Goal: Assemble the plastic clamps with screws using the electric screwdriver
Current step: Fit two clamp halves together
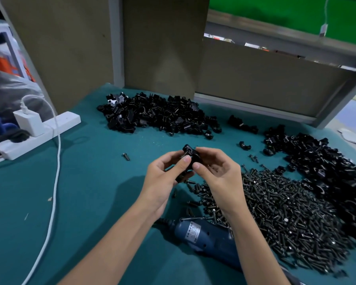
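clamp (190,156): black plastic, raised off the surface (90,182), pinched between the fingertips of the left hand (164,177) and right hand (216,171).
rear clamp heap (158,115): black plastic pieces, loose and jumbled, at the back of the surface.
right clamp heap (327,167): same pieces, along the right side.
stray clamps (243,124): a few, lying between the two heaps.
screw heap (280,206): small dark screws, spread wide, just beside the right clamp heap.
single screw (126,156): lying alone, left of the hands.
electric screwdriver (206,235): blue body, white label, on its side near the front, touching the screw heap.
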The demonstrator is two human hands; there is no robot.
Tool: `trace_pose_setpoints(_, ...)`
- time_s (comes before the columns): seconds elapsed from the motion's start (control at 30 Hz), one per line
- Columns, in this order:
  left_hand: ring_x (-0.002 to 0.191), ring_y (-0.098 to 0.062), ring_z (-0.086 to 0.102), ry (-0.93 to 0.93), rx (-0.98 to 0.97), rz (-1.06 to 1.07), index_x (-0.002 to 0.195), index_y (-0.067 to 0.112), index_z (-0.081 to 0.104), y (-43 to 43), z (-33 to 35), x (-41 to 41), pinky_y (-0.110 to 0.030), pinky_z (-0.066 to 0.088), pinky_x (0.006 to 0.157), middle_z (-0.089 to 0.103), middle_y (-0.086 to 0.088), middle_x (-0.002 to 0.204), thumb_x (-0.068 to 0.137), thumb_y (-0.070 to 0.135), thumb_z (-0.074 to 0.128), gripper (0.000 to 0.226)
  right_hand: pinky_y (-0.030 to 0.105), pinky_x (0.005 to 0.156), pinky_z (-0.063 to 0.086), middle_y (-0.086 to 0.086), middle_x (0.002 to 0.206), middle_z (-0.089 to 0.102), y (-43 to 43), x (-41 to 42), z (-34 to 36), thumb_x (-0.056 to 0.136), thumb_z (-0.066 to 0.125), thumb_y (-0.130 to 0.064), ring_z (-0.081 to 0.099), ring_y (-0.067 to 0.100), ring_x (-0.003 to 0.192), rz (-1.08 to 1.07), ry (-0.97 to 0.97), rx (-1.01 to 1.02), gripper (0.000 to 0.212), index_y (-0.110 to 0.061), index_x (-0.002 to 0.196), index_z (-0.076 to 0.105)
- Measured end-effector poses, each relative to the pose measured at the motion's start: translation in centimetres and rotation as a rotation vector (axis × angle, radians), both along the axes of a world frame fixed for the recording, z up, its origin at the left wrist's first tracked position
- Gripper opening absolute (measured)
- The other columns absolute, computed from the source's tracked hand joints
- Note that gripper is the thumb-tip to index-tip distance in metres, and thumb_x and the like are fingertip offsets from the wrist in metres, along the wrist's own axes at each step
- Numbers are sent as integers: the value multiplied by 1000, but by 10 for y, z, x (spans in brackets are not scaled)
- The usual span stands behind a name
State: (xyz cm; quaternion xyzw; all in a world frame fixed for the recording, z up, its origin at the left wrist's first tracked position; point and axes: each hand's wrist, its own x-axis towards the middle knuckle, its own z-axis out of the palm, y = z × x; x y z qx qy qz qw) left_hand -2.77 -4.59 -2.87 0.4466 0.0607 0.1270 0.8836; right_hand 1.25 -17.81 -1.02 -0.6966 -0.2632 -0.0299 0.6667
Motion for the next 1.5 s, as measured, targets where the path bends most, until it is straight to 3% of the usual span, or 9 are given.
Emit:
trace_pose_setpoints(0.2, 80, -13, 72, 3, -84, -21, 95, 6, 71, -6, 4, 10, -22, 57, 68, 72, -8, 92, 67, 18, 74, 31, 34, 92, 53, -1, 102, 72, -4, 5, -2, 82, 75, -2, 68, 15, 100, -49, 19, -34, 30, -23, 102, 68)
trace_pose_setpoints(0.43, 83, -12, 72, 7, -128, -64, 98, 4, 69, 0, -6, 5, -21, 57, 69, 76, -6, 91, 73, 15, 70, 27, 31, 92, 54, -11, 98, 71, -1, 0, -4, 81, 77, -5, 68, 9, 99, -58, 14, -122, 30, -27, 98, 67)
trace_pose_setpoints(0.63, 83, -12, 72, 18, -165, -84, 98, 4, 70, 2, -13, 1, -22, 57, 68, 76, -8, 93, 73, 14, 70, 27, 38, 89, 56, -10, 93, 72, -2, -4, -4, 79, 79, -9, 68, 8, 95, -56, -1, -176, 27, -25, 97, 67)
trace_pose_setpoints(0.8, 91, -18, 73, 29, -251, -115, 94, 2, 72, 5, -16, 2, -27, 59, 72, 74, -14, 99, 74, 11, 70, 22, 18, 83, 52, -13, 97, 70, -6, -2, -1, 88, 70, -22, 65, 0, 94, -123, -2, -213, 15, -26, 103, 67)
trace_pose_setpoints(0.9, 92, -24, 73, 66, -332, -103, 92, 0, 70, 9, -16, 4, -30, 61, 71, 74, -18, 100, 74, 8, 69, 19, 12, 83, 47, -15, 104, 65, -29, 20, 8, 92, 65, -17, 60, -3, 87, -357, -237, -579, 20, -22, 111, 66)
trace_pose_setpoints(0.97, 92, -25, 73, 94, -369, -101, 96, -2, 68, 11, -15, 4, -31, 61, 70, 73, -20, 103, 74, 7, 69, 24, 21, 87, 49, -2, 110, 67, -49, 44, 13, 93, 60, -7, 62, 8, 91, -474, -296, -851, 25, -13, 116, 66)
trace_pose_setpoints(1.07, 98, -26, 72, 85, -394, -111, 104, -4, 63, 13, -14, 4, -33, 61, 73, 71, -21, 112, 77, 7, 67, 30, 41, 84, 57, 16, 116, 68, -75, 84, 8, 95, 52, -1, 66, 31, 95, -554, -168, -1130, 31, -8, 122, 66)
trace_pose_setpoints(1.13, 101, -26, 71, 62, -388, -132, 103, -1, 60, 12, -13, 3, -33, 61, 75, 70, -21, 114, 79, 8, 65, 26, 45, 78, 58, 19, 110, 68, -83, 100, 0, 95, 52, -3, 66, 35, 88, -522, -73, -1293, 29, -4, 119, 67)
trace_pose_setpoints(1.5, 109, -29, 69, 15, -378, -220, 99, 1, 57, 13, -13, 2, -39, 60, 83, 69, -25, 116, 81, 8, 64, 21, 43, 72, 56, 18, 92, 66, -79, 125, -7, 89, 64, -3, 63, 35, 81, -517, -22, -1376, 3, -3, 86, 67)
